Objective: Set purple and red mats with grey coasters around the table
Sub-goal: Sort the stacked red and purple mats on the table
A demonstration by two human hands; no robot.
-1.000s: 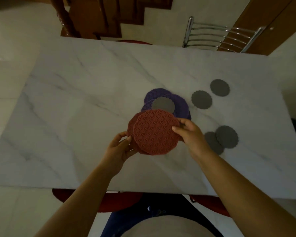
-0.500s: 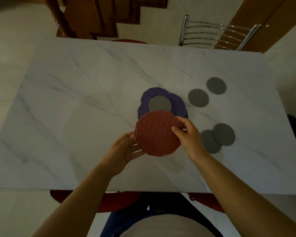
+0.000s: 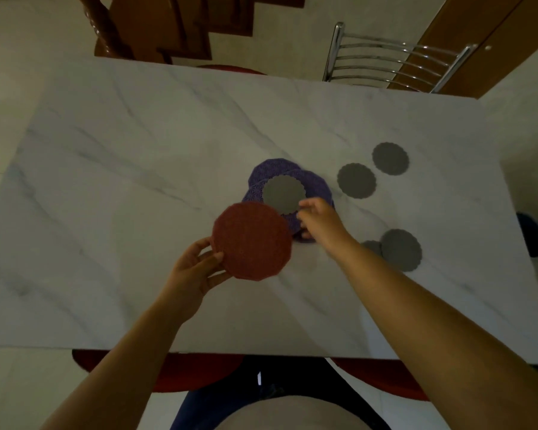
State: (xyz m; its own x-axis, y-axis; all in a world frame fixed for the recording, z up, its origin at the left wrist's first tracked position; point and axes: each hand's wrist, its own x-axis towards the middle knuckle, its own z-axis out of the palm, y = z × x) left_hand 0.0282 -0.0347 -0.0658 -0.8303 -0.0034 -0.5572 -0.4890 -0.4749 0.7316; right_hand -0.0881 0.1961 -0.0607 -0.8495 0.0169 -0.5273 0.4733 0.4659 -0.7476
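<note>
My left hand (image 3: pixel 196 268) grips the left edge of the round red mats (image 3: pixel 251 241), held just above the marble table (image 3: pixel 106 181). My right hand (image 3: pixel 319 220) has its fingers spread over the right side of the overlapping purple mats (image 3: pixel 316 183), with nothing visibly held. A grey coaster (image 3: pixel 283 194) lies on top of the purple mats. Two more grey coasters (image 3: pixel 356 180) (image 3: pixel 390 158) lie to the right. Another overlapping pair of grey coasters (image 3: pixel 401 249) sits nearer, partly hidden by my right forearm.
A metal chair (image 3: pixel 395 62) stands at the table's far side, a wooden chair (image 3: pixel 156 29) at the far left. Red chair seats (image 3: pixel 187 370) show under the near edge. A dark object (image 3: pixel 530 234) lies on the floor at the right.
My right hand let go of the red mats and moved up and right onto the purple mats. My left hand carried the red mats slightly left.
</note>
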